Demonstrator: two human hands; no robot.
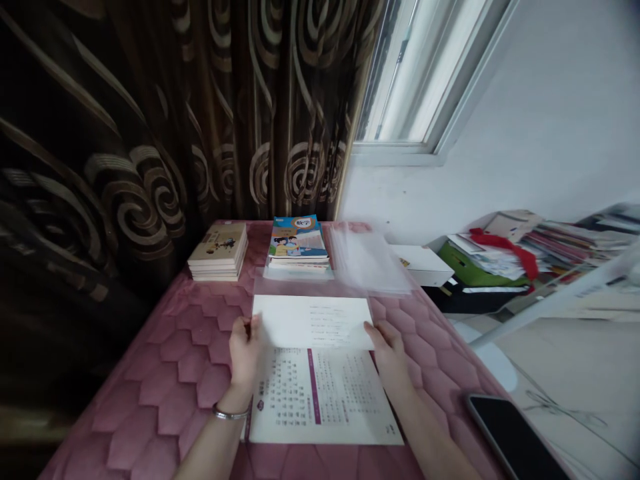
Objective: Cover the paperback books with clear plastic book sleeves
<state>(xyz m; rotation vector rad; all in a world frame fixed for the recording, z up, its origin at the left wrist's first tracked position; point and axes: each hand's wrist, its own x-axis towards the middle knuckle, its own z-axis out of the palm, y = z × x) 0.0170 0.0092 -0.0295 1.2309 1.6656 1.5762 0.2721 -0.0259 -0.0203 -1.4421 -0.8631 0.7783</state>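
The left hand (245, 353) and the right hand (390, 357) both hold a white paper sheet (313, 322) at its two side edges, in a narrow pinch. This sheet lies partly over a printed page with Chinese text (320, 397), on a pink quilted cover (170, 380). Behind it is a clear plastic film (367, 257), just beside a math textbook (299, 243) and near a stack of books (219, 252). A black phone (515, 440) lies to the lower right.

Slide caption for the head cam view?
Left hand and right hand hold printed paper on a pink quilted cover, clear plastic sleeve beyond.
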